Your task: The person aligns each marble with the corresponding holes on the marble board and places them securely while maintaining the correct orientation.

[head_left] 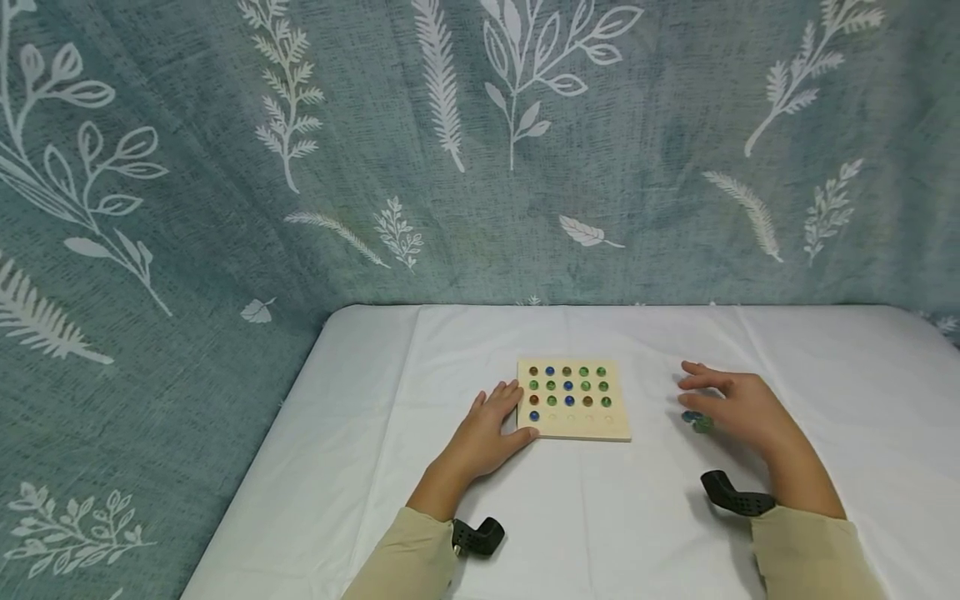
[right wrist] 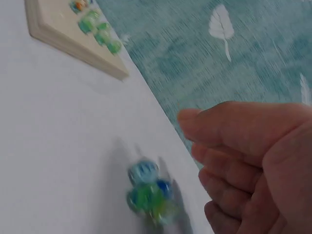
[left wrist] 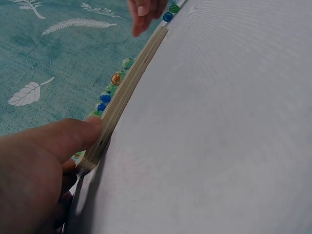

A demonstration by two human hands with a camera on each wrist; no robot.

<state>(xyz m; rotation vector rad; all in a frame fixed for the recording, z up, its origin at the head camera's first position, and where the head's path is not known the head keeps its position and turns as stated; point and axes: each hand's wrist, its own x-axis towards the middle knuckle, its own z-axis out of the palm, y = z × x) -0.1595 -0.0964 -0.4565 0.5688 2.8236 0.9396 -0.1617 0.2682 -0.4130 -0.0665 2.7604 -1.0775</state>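
Note:
A pale wooden board (head_left: 577, 428) lies flat on the white table, with rows of glass marbles (head_left: 568, 386) in blue, green and amber set in its hollows. In the front row a blue marble sits at the left; the other hollows there are bare. My left hand (head_left: 487, 429) rests at the board's front left corner, fingers along the left edge, thumb (left wrist: 80, 136) against the front edge. To the right of the board, my right hand (head_left: 738, 408) hovers beside a small cluster of loose green and blue marbles (right wrist: 148, 195). Its fingers are loosely bent, with nothing visible between them.
A white cloth (head_left: 645, 517) covers the table. Behind and to the left hangs a teal curtain (head_left: 480, 217) with white leaf prints. Black wrist devices (head_left: 480, 537) are worn on both forearms, beside beige sleeves (head_left: 408, 554).

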